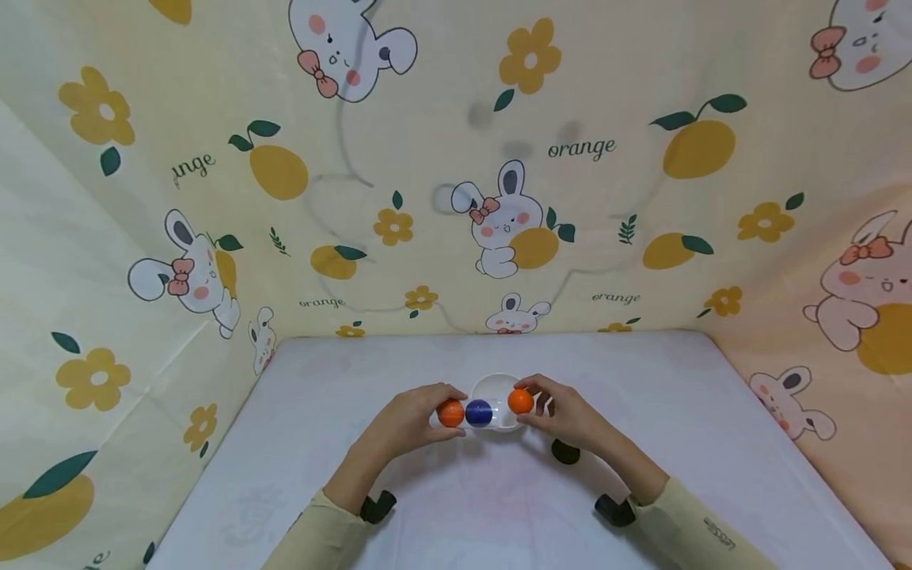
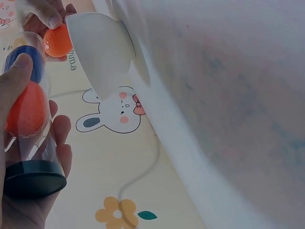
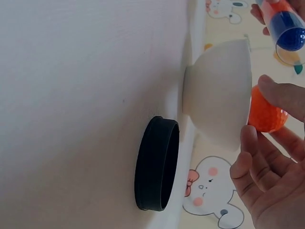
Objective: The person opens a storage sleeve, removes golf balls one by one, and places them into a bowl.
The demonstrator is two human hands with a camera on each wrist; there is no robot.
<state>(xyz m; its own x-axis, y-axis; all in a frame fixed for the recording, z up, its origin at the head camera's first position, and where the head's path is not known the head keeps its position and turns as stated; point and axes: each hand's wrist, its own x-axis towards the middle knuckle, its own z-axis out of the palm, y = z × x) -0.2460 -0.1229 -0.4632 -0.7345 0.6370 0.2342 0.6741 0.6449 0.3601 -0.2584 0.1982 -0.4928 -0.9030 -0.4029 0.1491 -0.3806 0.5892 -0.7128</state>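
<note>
Clear plastic forms the tube (image 2: 45,145), which is gripped by the left hand (image 1: 420,412) above the left side of the white bowl (image 3: 219,90), roughly level, its apparently uncapped end pointed right. Inside, a blue ball (image 1: 479,413) lies nearest that end, with an inner orange ball (image 1: 450,413) to its left. A second orange ball (image 1: 521,400) is pinched between thumb and fingers of the right hand (image 1: 566,408) at the bowl's mouth, on the right; whether the rim is touched cannot be told. Were the tube tipped steeply, both enclosed balls could be released together and bounced over the rim. Through a loosened pinch, the other could be dropped onto the counter (image 1: 484,507). If knocked by the tube, the bowl could be overturned. The black cap (image 3: 157,164), near and right, could be brushed aside by the right forearm.
</note>
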